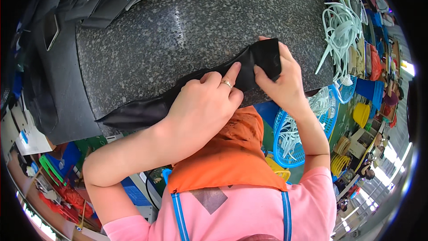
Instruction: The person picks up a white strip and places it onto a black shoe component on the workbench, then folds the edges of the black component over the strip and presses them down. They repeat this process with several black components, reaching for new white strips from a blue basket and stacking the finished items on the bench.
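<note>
A long strip of smooth black leather-like sheet [263, 58] lies along the near edge of the speckled dark stone tabletop [142, 58]. Its left end tapers to a folded point. My right hand [287, 78] grips the strip's right end, thumb on top and the other fingers mostly hidden behind it. Across the middle of the strip lies my left hand [205, 102], wearing a ring. One finger stretches out and presses on the black surface; the others curl down over the strip, their tips out of sight.
Dark flat sheets [100, 0] are piled at the far left, near a phone [51, 31]. Pale cords [341, 31] hang at the tabletop's right edge. Below them stands a blue basket [277, 138] holding more cords. Orange cloth [223, 165] covers my front by the near edge.
</note>
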